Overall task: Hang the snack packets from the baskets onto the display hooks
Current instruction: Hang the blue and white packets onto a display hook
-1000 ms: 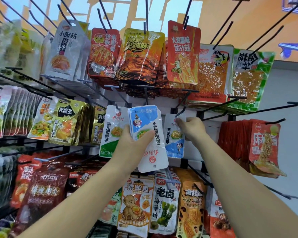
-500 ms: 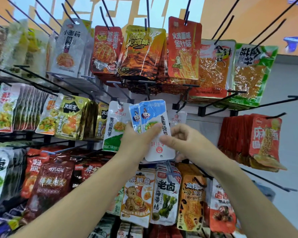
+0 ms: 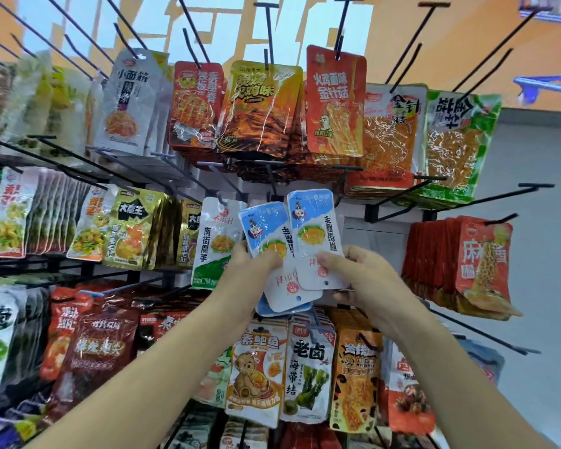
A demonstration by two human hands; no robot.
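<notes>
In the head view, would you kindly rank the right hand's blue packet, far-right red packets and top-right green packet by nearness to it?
1. Blue packet, pinched in the right hand.
2. Red packets, far right.
3. Green packet, top right.

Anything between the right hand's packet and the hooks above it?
Nothing visible. The right hand pinches the blue packet below the middle hook; the left hand grips the stack beside it. The packet's hang hole points down.
</notes>
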